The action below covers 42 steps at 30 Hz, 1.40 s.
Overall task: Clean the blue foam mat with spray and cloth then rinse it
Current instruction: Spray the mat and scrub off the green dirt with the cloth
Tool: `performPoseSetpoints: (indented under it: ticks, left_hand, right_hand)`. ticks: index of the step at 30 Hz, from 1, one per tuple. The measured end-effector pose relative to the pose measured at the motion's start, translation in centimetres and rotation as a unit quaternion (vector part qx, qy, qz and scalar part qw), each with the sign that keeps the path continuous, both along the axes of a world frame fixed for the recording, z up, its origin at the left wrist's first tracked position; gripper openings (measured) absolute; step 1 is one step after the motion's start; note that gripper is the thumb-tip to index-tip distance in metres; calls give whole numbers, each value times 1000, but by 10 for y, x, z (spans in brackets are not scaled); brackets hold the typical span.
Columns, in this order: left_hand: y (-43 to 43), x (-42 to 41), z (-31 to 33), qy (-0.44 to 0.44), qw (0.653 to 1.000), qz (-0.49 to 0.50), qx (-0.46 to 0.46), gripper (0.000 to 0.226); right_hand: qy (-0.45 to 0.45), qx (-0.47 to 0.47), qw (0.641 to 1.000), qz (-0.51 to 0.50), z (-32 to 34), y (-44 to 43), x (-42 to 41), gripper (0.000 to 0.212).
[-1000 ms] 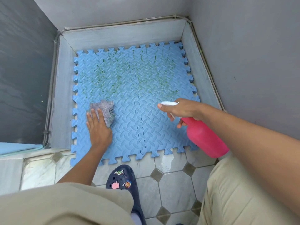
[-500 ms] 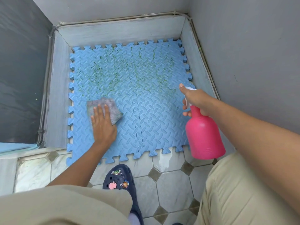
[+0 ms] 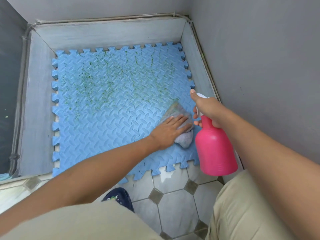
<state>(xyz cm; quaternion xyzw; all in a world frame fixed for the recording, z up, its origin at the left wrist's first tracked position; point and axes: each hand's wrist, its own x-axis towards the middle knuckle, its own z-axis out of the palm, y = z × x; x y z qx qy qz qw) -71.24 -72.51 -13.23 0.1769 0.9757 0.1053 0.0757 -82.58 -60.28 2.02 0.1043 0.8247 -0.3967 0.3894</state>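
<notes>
The blue foam mat point(image 3: 103, 122) lies flat in a corner of the floor, its interlocking edges showing. Green specks cover its far half; the near half looks cleaner. My left hand point(image 3: 168, 130) presses flat on a grey cloth point(image 3: 184, 139) at the mat's right side. Just right of it, my right hand point(image 3: 207, 109) grips the neck of a pink spray bottle point(image 3: 215, 149) with a white nozzle, held upright above the mat's right edge.
A low pale skirting point(image 3: 110, 34) borders the mat at the back, left and right, under grey walls point(image 3: 259, 58). Pale octagonal floor tiles point(image 3: 174, 208) lie nearer me. My dark blue clog point(image 3: 119, 198) and beige trouser legs fill the bottom.
My left hand has swept the cloth from the mat's left side across to its right side. The right hand with the bottle has stayed near the right edge, bottle now upright.
</notes>
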Motion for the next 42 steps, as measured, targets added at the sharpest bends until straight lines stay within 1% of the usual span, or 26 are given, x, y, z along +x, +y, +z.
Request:
performPoseSetpoints:
  ticks: [2, 4, 6, 8, 9, 11, 12, 13, 15, 16, 17, 18, 20, 23, 26, 28, 31, 35, 37, 38, 42]
  left_hand:
    - [-11, -27, 2, 11, 999, 51, -3, 80]
    - [-37, -54, 5, 2, 989, 150, -3, 77]
    - [-69, -72, 8, -6, 969, 246, -5, 74]
    - [-92, -75, 5, -10, 955, 295, -9, 73]
    - [-96, -74, 3, -10, 955, 297, -8, 75]
    - [-84, -68, -1, -5, 967, 256, 7, 79]
    - [-70, -64, -2, -2, 978, 206, 22, 80]
    - [-54, -59, -4, 1, 990, 137, 37, 78]
    - [-20, -46, -7, -1, 999, 7, 46, 74]
    - [-7, -39, -6, -9, 999, -24, 31, 74]
    - [-1, -34, -5, -12, 999, -27, 15, 75]
    - [-1, -31, -4, -5, 1000, -8, 7, 76]
    - [-18, -28, -2, 15, 998, 62, 12, 77]
    - [-61, -8, 4, -7, 984, 175, 16, 84]
    - [-104, 34, 6, -24, 970, 243, 13, 88]
    - [-133, 72, 5, -21, 956, 292, 8, 88]
    - [-175, 131, 2, -12, 915, 404, 6, 89]
    - [-204, 193, 0, -20, 850, 527, -10, 96]
    - [-205, 212, 2, -30, 829, 558, -9, 97]
    - [-205, 221, 2, -34, 826, 563, -8, 97]
    - [-205, 237, 1, -30, 833, 553, 1, 100]
  right_hand:
    - [1, 5, 1000, -2, -1, 0, -1, 58]
    - [1, -5, 1000, -2, -2, 0, -3, 49]
    - [0, -16, 1000, -8, -1, 1, -4, 49]
    - [-4, -15, 1000, -15, -1, 1, -5, 53]
    - [-3, -15, 1000, -21, -1, 1, -6, 52]
    - [0, -14, 999, -32, 0, 0, -6, 44]
    - [3, -14, 999, -36, 0, 0, -7, 41]
    - [6, -14, 999, -38, -1, 0, -8, 41]
    - [10, -16, 999, -43, -2, -1, -10, 44]
    - [10, -14, 999, -45, -2, -2, -11, 48]
    - [9, -8, 999, -43, -2, -3, -11, 52]
    - [9, -2, 999, -34, -3, -5, -10, 55]
    - [10, 3, 1000, -5, -5, -11, -5, 56]
    - [2, 0, 999, 47, -7, -18, 2, 54]
    - [-4, -2, 997, 77, -9, -24, 8, 55]
    - [-1, -5, 996, 89, -9, -33, 13, 57]
    - [10, -13, 992, 126, -11, -59, 27, 53]
    - [16, -27, 974, 226, -16, -110, 52, 63]
    - [16, -21, 967, 253, -15, -135, 67, 68]
    - [17, -19, 967, 254, -14, -148, 74, 69]
    - [31, -46, 974, 221, -17, -187, 97, 74]
